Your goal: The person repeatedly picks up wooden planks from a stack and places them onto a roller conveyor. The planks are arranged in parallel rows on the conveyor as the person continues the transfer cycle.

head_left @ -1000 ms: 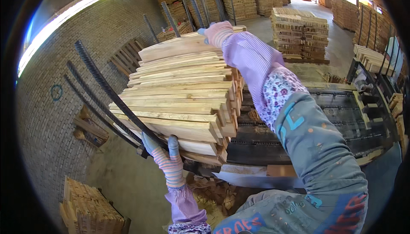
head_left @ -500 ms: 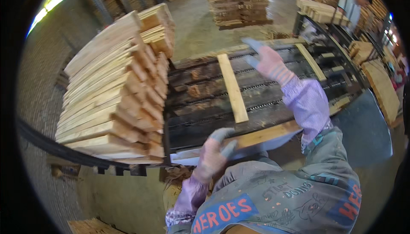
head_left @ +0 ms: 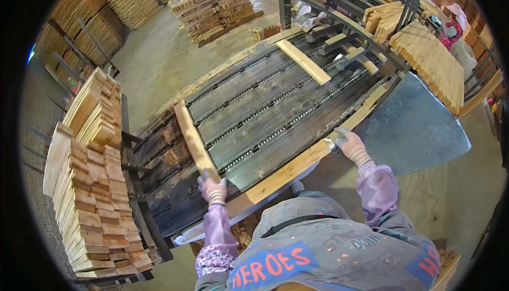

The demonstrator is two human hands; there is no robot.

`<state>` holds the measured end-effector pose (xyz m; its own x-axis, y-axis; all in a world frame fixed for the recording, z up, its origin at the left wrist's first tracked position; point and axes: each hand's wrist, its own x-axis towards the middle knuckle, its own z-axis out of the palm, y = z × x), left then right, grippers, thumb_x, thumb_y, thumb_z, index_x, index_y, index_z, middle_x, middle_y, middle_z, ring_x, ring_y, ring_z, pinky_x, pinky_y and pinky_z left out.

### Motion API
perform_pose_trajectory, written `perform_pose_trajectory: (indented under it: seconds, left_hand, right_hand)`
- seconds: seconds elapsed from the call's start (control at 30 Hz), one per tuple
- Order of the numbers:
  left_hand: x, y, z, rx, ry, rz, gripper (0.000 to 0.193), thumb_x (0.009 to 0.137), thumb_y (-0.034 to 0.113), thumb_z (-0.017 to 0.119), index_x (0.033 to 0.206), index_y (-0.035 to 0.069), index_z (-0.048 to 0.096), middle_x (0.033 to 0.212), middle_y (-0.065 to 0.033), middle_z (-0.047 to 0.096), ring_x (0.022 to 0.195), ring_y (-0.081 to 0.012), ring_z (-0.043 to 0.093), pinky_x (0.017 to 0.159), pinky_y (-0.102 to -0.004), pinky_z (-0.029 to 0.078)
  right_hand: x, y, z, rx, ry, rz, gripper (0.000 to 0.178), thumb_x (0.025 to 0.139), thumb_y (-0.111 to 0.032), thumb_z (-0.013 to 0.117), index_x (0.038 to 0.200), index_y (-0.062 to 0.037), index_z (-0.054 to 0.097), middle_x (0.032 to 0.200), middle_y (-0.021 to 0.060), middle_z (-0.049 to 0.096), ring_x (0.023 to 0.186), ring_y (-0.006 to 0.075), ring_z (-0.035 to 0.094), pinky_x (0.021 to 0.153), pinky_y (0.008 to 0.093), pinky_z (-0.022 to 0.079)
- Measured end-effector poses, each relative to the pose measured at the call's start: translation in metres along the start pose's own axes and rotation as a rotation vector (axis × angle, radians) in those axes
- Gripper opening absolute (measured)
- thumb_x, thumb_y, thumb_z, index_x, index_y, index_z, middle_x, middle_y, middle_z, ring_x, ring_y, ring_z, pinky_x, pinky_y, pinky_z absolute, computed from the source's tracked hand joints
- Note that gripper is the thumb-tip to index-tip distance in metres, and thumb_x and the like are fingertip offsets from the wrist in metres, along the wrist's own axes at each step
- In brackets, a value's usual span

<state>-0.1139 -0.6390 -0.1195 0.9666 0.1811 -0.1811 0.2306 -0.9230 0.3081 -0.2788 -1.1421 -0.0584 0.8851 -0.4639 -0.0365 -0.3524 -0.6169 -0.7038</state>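
Note:
A dark conveyor table [head_left: 254,126] with several lengthwise chains stretches in front of me. One narrow wooden board [head_left: 194,138] lies across its left part. My left hand [head_left: 213,190], in a striped glove, is closed around the near end of this board. My right hand [head_left: 352,145], gloved alike, rests at the wooden front rail [head_left: 286,177] with its fingers stretched out and no board in them. A small whitish bit shows beside its thumb, too unclear to name. Farther right on the conveyor lies a second narrow board [head_left: 304,61].
At the left stands a tall stack of boards [head_left: 95,206] with staggered ends. A grey metal sheet [head_left: 419,126] slopes off at the right, below a pile of boards [head_left: 427,63]. Beyond the conveyor is a stacked lumber block [head_left: 212,4]. A person [head_left: 453,28] is at the far right.
My view has swung to the right. The left hand has come to the near end of the left board. My right hand has drawn back from above the conveyor to its front rail.

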Motion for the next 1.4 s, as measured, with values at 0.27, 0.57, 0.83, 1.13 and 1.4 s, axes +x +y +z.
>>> perform_pose_trajectory:
  seconds: [0.27, 0.57, 0.83, 1.13, 1.4]
  left_hand:
    - [-0.043, 0.049, -0.078, -1.929, -0.552, -0.051, 0.087, 0.074, 0.01, 0.083, 0.153, 0.008, 0.049, 0.132, -0.0155, 0.066, 0.119, -0.0362, 0.068, 0.095, -0.0548, 0.062]
    - [-0.104, 0.151, -0.058, -1.956, -0.554, -0.065, 0.094, 0.061, -0.002, 0.065, 0.153, 0.001, 0.049, 0.133, -0.0258, 0.066, 0.117, -0.042, 0.069, 0.101, -0.0552, 0.06]
    - [-0.073, 0.202, -0.034, -1.898, -0.635, -0.033, 0.093, 0.064, 0.0, 0.071, 0.154, 0.002, 0.047, 0.13, -0.0232, 0.066, 0.114, -0.0406, 0.069, 0.096, -0.0574, 0.062]
    - [-0.044, 0.281, 0.009, -1.73, -0.706, -0.13, 0.076, 0.081, 0.007, 0.064, 0.155, 0.008, 0.047, 0.134, -0.0171, 0.066, 0.122, -0.0327, 0.068, 0.105, -0.0517, 0.058]
    - [-0.064, 0.297, 0.04, -1.538, -0.746, -0.189, 0.078, 0.096, 0.022, 0.079, 0.16, 0.014, 0.036, 0.141, -0.0116, 0.06, 0.127, -0.0281, 0.063, 0.107, -0.0472, 0.054]
  right_hand:
    - [0.208, -0.023, -0.009, -0.292, -0.063, -0.016, 0.069, 0.091, -0.042, 0.077, 0.152, -0.0176, 0.056, 0.138, 0.022, 0.067, 0.125, 0.0356, 0.066, 0.107, 0.0453, 0.052]
    - [0.308, -0.007, 0.055, -0.649, -0.193, 0.188, 0.092, 0.082, -0.063, 0.081, 0.158, -0.029, 0.042, 0.15, 0.0211, 0.055, 0.135, 0.0392, 0.058, 0.105, 0.0501, 0.052]
    - [0.244, -0.011, 0.08, 1.355, -0.735, 0.378, 0.049, 0.09, -0.015, 0.067, 0.137, -0.0021, 0.059, 0.125, 0.0175, 0.067, 0.116, 0.0348, 0.067, 0.095, 0.0572, 0.062]
    - [0.18, -0.038, 0.064, 1.185, -0.995, 0.133, 0.047, 0.099, -0.012, 0.057, 0.144, 0.0011, 0.059, 0.127, 0.0099, 0.071, 0.12, 0.02, 0.066, 0.104, 0.0352, 0.053]
    - [0.173, -0.045, 0.091, 0.588, -0.994, -0.106, 0.074, 0.101, -0.032, 0.07, 0.162, -0.0054, 0.038, 0.147, 0.022, 0.061, 0.133, 0.0293, 0.059, 0.113, 0.0392, 0.046]
